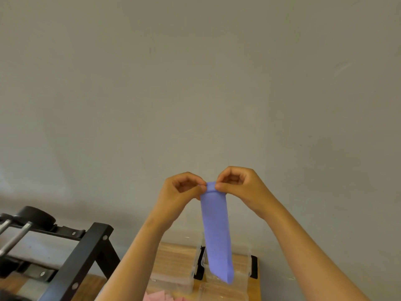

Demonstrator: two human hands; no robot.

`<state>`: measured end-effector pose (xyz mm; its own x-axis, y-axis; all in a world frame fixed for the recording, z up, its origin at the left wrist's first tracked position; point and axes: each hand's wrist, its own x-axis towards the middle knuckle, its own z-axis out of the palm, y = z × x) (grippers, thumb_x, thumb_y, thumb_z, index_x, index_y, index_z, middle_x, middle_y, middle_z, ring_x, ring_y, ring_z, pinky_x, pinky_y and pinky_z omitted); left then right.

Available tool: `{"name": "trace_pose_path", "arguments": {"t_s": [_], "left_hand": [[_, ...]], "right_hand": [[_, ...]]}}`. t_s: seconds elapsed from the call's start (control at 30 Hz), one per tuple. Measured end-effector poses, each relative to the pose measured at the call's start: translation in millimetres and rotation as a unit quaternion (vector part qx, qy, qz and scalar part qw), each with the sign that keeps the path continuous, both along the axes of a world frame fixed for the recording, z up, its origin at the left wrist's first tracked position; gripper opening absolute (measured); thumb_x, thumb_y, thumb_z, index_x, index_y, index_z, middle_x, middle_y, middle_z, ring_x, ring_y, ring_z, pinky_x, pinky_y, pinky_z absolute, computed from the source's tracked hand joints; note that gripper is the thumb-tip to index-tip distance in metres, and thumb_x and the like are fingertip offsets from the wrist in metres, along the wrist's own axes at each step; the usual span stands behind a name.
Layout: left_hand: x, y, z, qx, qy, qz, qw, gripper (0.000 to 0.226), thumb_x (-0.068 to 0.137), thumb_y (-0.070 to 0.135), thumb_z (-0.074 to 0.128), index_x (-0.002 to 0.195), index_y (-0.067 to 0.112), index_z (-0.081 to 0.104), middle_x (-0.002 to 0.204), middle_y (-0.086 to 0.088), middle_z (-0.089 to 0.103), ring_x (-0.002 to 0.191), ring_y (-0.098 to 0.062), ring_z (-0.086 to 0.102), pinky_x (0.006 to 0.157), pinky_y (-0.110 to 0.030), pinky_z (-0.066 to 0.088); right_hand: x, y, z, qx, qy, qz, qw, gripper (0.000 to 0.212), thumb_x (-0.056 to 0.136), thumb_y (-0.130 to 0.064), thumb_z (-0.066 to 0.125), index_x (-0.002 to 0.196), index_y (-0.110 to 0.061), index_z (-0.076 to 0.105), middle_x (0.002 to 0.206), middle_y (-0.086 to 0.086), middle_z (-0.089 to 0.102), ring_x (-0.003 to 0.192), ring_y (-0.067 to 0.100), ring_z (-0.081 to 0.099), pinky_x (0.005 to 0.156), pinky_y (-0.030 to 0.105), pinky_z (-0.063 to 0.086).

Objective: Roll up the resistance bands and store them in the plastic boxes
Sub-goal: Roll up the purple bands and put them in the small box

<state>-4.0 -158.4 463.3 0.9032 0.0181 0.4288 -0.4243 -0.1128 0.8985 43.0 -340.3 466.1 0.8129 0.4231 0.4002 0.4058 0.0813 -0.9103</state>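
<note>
A purple resistance band (217, 233) hangs flat in the air in front of a grey wall, its top edge folded over into a small roll. My left hand (182, 192) pinches the left end of that roll and my right hand (236, 183) pinches the right end. The band's lower tip dangles over clear plastic boxes (173, 276) on a small wooden table (173, 253). One open box (243, 270) sits directly behind the band's tip. A pink band (160, 297) shows at the bottom edge, partly cut off.
A black metal dumbbell rack (82, 259) with dumbbells (28, 218) stands at the lower left, close to my left forearm. Another clear box (223, 292) lies at the table's front. The grey wall fills the upper view.
</note>
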Motion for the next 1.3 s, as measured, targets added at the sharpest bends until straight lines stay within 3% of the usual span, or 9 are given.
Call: {"name": "trace_pose_path", "arguments": {"t_s": [0.17,0.3,0.47,0.6,0.73,0.9,1.03,1.17,1.3], "left_hand": [[3.5,3.3,1.2,0.054,-0.019,0.051,0.997,0.026,0.083,-0.005,0.067,0.102,0.013,0.068,0.078,-0.009,0.067,0.069,-0.016,0.066,0.067,-0.019,0.052],[6.3,5.6,-1.6,0.126,-0.021,0.071,0.989,0.013,0.086,-0.001,0.065,0.090,0.012,0.068,0.079,-0.003,0.069,0.071,-0.013,0.065,0.067,-0.016,0.050],[5.9,8.5,-3.2,0.149,-0.002,0.030,0.988,0.009,0.096,0.002,0.050,0.092,0.008,0.056,0.071,-0.007,0.064,0.061,-0.020,0.059,0.063,-0.029,0.051],[0.2,8.7,-0.7,0.038,0.031,-0.041,0.998,0.005,0.097,0.006,0.051,0.095,0.006,0.056,0.065,-0.016,0.058,0.053,-0.021,0.048,0.053,-0.026,0.043],[-6.2,2.8,1.0,-0.151,0.092,-0.136,0.975,0.003,0.087,0.015,0.064,0.089,0.013,0.065,0.075,-0.009,0.067,0.059,-0.017,0.062,0.054,-0.023,0.050],[-5.1,3.4,-2.8,-0.189,0.104,-0.159,0.963,0.013,0.068,0.027,0.066,0.072,0.016,0.061,0.079,-0.012,0.061,0.060,-0.019,0.057,0.053,-0.026,0.046],[-6.7,4.2,-0.5,-0.111,0.062,-0.094,0.987,0.011,0.074,0.022,0.064,0.068,0.015,0.058,0.057,-0.002,0.053,0.050,-0.014,0.048,0.049,-0.021,0.041],[-8.4,8.0,2.7,0.029,0.014,-0.007,0.999,0.011,0.089,0.003,0.063,0.098,0.010,0.061,0.068,-0.010,0.063,0.058,-0.019,0.053,0.061,-0.024,0.048],[-9.5,6.7,2.7,0.095,-0.013,0.029,0.995,0.008,0.087,-0.002,0.064,0.092,0.004,0.064,0.074,-0.003,0.070,0.064,-0.013,0.063,0.062,-0.021,0.050]], "right_hand": [[3.4,2.1,-2.2,-0.048,-0.040,-0.051,0.997,0.018,0.083,-0.002,0.070,0.089,-0.019,0.067,0.080,0.001,0.067,0.075,0.018,0.066,0.075,0.022,0.055],[3.9,6.7,-3.4,-0.098,-0.074,-0.087,0.989,0.017,0.085,-0.006,0.068,0.088,-0.022,0.069,0.084,-0.002,0.068,0.078,0.013,0.066,0.076,0.023,0.054],[3.0,10.3,-5.1,-0.099,-0.071,-0.045,0.992,0.010,0.092,-0.008,0.058,0.087,-0.017,0.060,0.071,0.008,0.067,0.071,0.030,0.064,0.070,0.040,0.053],[-1.9,9.6,-5.7,0.018,0.043,0.038,0.998,0.009,0.093,-0.007,0.059,0.089,-0.014,0.062,0.081,0.018,0.072,0.071,0.028,0.067,0.068,0.031,0.054],[-6.9,15.2,-8.5,0.171,0.164,0.138,0.962,0.010,0.082,-0.008,0.066,0.080,-0.016,0.071,0.085,0.013,0.069,0.076,0.022,0.066,0.069,0.025,0.054],[-9.3,18.6,-4.7,0.158,0.163,0.150,0.962,0.007,0.078,-0.010,0.062,0.077,-0.012,0.069,0.077,0.008,0.063,0.072,0.018,0.061,0.066,0.023,0.051],[-11.1,16.6,-1.0,0.078,0.095,0.083,0.989,0.015,0.087,-0.005,0.065,0.075,-0.013,0.067,0.078,0.008,0.068,0.075,0.019,0.065,0.072,0.027,0.052],[-10.6,12.0,-0.9,-0.003,0.031,0.017,0.999,0.013,0.088,-0.004,0.065,0.092,-0.016,0.067,0.075,0.003,0.070,0.076,0.014,0.066,0.075,0.022,0.053],[-9.8,9.5,-3.0,-0.057,-0.015,-0.013,0.998,0.009,0.088,-0.006,0.065,0.093,-0.013,0.067,0.081,0.002,0.072,0.079,0.017,0.068,0.076,0.027,0.053]]}}
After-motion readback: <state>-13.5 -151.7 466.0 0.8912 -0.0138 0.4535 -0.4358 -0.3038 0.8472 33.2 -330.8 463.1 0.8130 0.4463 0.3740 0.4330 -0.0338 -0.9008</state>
